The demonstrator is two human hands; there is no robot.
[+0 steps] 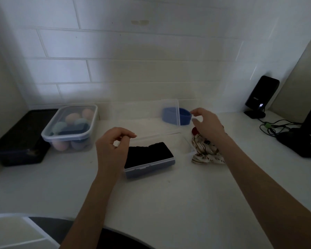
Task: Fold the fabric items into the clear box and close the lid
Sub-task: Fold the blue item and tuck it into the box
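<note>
Two bare hands over white bench (169, 203). Left hand (113, 146) curled loosely, empty, beside clear box (151, 164) holding dark folded cloth (149, 153). Right hand (207, 123), fingers relaxed, empty, nears blue band (184, 116); patterned cloth (205, 150) beneath. Both likely soft, light: pinch an edge.

Around the clear box (151, 159), the white counter (169, 203) in front lies bare. Just right of it a patterned cloth (205, 151) crowds the side; behind it stands an upright lid (171, 110) with a blue band (184, 116). Left of it, a lidded tub (70, 126) and a dark tray (20, 139) block the way.
</note>
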